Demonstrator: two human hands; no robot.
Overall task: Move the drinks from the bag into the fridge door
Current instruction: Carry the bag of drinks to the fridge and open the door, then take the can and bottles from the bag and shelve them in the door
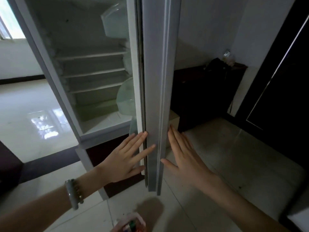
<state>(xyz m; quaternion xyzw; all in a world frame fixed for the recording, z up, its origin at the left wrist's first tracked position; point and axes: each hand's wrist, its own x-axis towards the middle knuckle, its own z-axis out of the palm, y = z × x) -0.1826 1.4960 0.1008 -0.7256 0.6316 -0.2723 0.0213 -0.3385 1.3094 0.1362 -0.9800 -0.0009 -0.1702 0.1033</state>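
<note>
1. Fingers (142,136) of both hands are lying flat and spread, grasping nothing.
2. Left hand (127,158) and right hand (185,156) are flanking the door (157,81) edge.
3. Bag (130,223) is sitting on the floor below the door.

1. An open fridge door (158,97), seen edge-on, stands between two flat, spread hands: the left hand (127,158) touches its inner edge, the right hand (184,156) lies against its outer face.
2. Behind the door, the fridge (83,64) shows bare white shelves (93,72).
3. A plastic bag (130,223) (contents blurred, some colour showing) sits on the tiled floor (192,206) at the bottom edge.
4. Bracelets (74,193) circle the left wrist.
</note>
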